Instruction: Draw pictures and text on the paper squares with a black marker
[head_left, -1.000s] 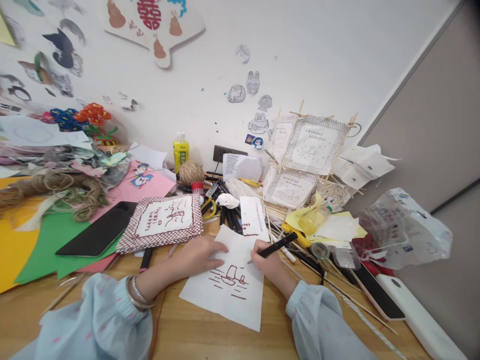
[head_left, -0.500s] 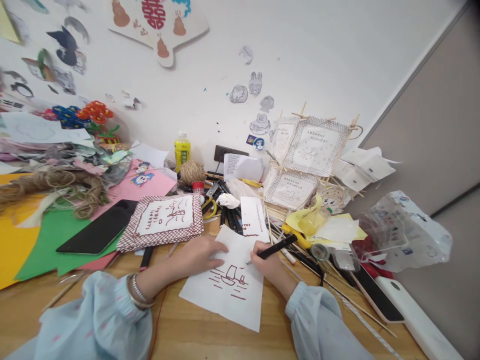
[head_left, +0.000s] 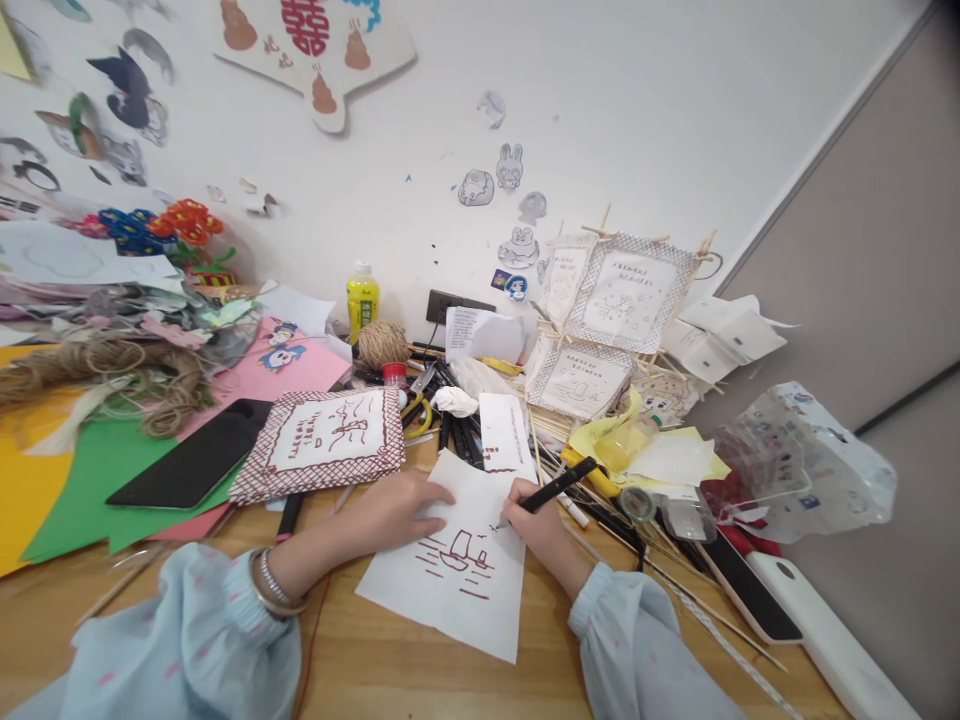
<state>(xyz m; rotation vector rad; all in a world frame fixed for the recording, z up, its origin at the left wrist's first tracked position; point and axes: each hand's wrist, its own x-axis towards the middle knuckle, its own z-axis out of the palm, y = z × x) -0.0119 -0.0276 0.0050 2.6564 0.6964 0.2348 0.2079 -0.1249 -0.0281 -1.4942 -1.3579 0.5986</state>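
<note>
A white sheet of paper [head_left: 442, 625] lies on the wooden table, bearing a brown line drawing of boats on water with small marks above them. Across its upper left edge rests my left hand [head_left: 401, 510], fingers spread and flat on the paper. My right hand [head_left: 534, 520] grips a black marker pen [head_left: 559, 485], its tip at the paper's right side near the small marks. Just beyond my left hand is a card [head_left: 322, 440] with a brown lattice border, a drawing and writing. A small white paper strip [head_left: 504, 430] touches the sheet's top.
Behind the sheet lie many black pens [head_left: 461, 440], yellow-handled scissors [head_left: 417, 412], a twine ball [head_left: 382, 345] and a yellow bottle [head_left: 363, 300]. A black tablet [head_left: 191, 455] sits left on coloured paper. Stick-framed drawings [head_left: 630, 290], a plastic bag [head_left: 810, 460] and a phone [head_left: 750, 585] are right.
The pen has moved very slightly and another small dark mark shows near its tip. My left hand stays in place on the paper. The whole view has shifted a little.
</note>
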